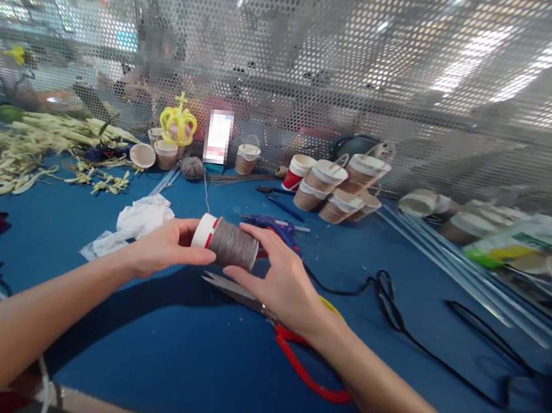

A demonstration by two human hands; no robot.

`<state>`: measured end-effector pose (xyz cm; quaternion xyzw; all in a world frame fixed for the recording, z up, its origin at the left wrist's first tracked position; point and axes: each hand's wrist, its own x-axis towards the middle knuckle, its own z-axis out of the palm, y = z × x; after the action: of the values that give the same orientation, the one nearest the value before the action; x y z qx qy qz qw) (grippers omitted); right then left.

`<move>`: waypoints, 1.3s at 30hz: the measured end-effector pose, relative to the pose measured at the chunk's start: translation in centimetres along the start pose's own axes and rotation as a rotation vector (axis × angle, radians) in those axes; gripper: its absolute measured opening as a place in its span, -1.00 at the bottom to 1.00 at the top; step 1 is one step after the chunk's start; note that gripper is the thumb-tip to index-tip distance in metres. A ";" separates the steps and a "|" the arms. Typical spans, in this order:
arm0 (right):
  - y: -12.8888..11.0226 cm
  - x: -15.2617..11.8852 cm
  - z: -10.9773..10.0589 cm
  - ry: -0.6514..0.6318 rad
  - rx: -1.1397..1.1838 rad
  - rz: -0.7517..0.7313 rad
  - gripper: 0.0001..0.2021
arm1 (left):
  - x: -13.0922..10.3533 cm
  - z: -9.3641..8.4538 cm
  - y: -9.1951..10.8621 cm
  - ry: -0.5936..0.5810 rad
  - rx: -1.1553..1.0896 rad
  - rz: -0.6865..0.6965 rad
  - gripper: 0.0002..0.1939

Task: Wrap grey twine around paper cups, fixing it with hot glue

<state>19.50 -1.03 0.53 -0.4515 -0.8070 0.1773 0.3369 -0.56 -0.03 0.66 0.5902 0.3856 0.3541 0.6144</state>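
A paper cup [233, 243], white and red at one end and wound with grey yarn over the rest, lies sideways between my two hands above the table. My left hand [169, 245] grips its bare white end, thumb below and fingers behind. At the yarn-covered end, my right hand [284, 274] closes round it with the fingertips on top and the thumb underneath. A strand runs back from the cup to a grey yarn ball [192, 168]. Scissors [296, 360] with red handles rest on the table, partly behind my right hand and wrist.
A blue glue gun [274, 223] lies just behind the cup, its black cord [389, 304] looping right. Several twine-wrapped cups [340, 203] stand at the back right, near clear glue sticks [466, 272]. Crumpled white plastic [141, 218] and dried husks [57, 134] are left, before a perforated metal screen [282, 56].
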 end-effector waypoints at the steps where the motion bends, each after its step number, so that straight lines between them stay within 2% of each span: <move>1: 0.0 -0.1 0.2 0.031 -0.050 -0.070 -0.46 | 0.0 0.1 0.0 0.028 0.010 0.001 -0.62; 3: 0.0 -0.3 0.6 0.050 -0.105 -0.155 -0.48 | 0.1 0.4 -0.2 0.073 0.039 0.015 -0.64; 5: 0.1 -0.4 0.8 0.040 -0.108 -0.166 -0.47 | 0.1 0.7 -0.4 0.097 0.076 0.030 -0.69; 8: 0.3 -0.3 0.8 -0.007 -0.005 -0.051 -0.43 | 0.1 1.1 -0.6 0.088 0.116 0.045 -0.73; 11: 0.4 -0.1 0.7 -0.091 0.121 0.079 -0.47 | -0.1 1.2 -0.6 0.028 0.141 0.062 -0.74; 13: 0.4 -0.1 0.6 -0.112 0.121 0.093 -0.51 | -0.1 1.2 -0.6 0.007 0.147 0.062 -0.74; 17: 0.3 -0.3 0.7 -0.037 -0.024 -0.007 -0.50 | 0.0 1.0 -0.6 0.058 0.121 0.061 -0.72; 20: 0.3 -0.3 0.7 -0.031 -0.076 -0.059 -0.49 | 0.1 0.8 -0.7 0.117 0.169 0.046 -0.75; 26: 0.6 -0.2 0.6 -0.030 -0.060 -0.020 -0.50 | 0.2 0.5 -0.8 0.094 0.070 0.039 -0.72; 31: 0.6 -0.2 0.7 -0.054 -0.058 -0.011 -0.51 | 0.3 0.6 -0.8 0.123 -0.014 0.002 -0.76; 35: 0.6 -0.2 0.8 -0.049 -0.110 -0.099 -0.50 | 0.5 0.7 -0.8 0.149 -0.063 -0.026 -0.78; 39: 0.6 -0.4 0.8 -0.048 -0.181 -0.225 -0.49 | 0.6 0.8 -0.6 0.143 -0.206 -0.109 -0.77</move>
<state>19.42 -1.00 -0.57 -0.3822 -0.8731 0.0756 0.2930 0.38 0.13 0.03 0.4753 0.4217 0.3989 0.6611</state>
